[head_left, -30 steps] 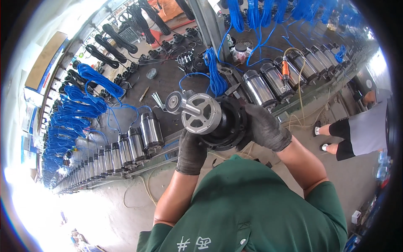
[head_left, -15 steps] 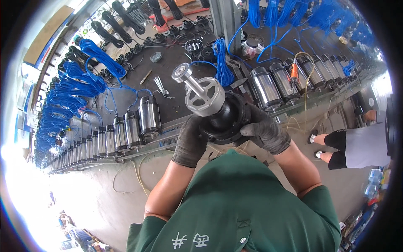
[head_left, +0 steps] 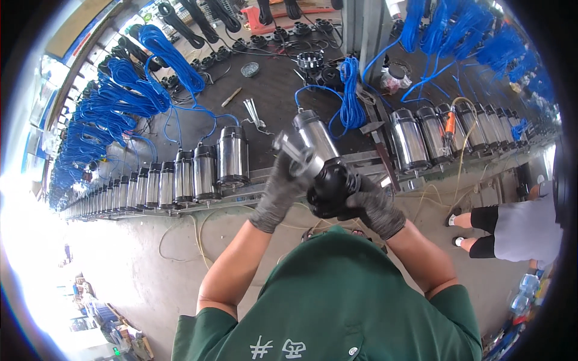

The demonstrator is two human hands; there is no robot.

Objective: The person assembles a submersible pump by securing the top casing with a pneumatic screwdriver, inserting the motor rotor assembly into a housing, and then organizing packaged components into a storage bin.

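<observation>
In front of me I hold a black rounded pump housing (head_left: pixel 331 188) with a spoked metal wheel on a shaft (head_left: pixel 299 154) at its upper left. The wheel is smeared by motion. My gloved right hand (head_left: pixel 374 207) is closed round the right side of the housing. My gloved left hand (head_left: pixel 279 186) is closed at the wheel's left side, its fingertips partly hidden. Just behind stands a silver motor cylinder (head_left: pixel 317 137) with a blue cable, partly covered by the parts I hold.
Silver motor cylinders (head_left: pixel 233 156) line the bench edge on both sides. Blue cable coils (head_left: pixel 352 99) lie and hang around. Metal rods (head_left: pixel 253 112), a hammer (head_left: pixel 379 144) and an orange-handled tool (head_left: pixel 450 124) are on the bench. A metal post (head_left: pixel 365 33) stands behind; another person (head_left: pixel 512 225) is at right.
My left hand has shifted from the housing up to the metal wheel. The housing and wheel have turned and come lower, uncovering the silver cylinder behind. The view has shifted a little.
</observation>
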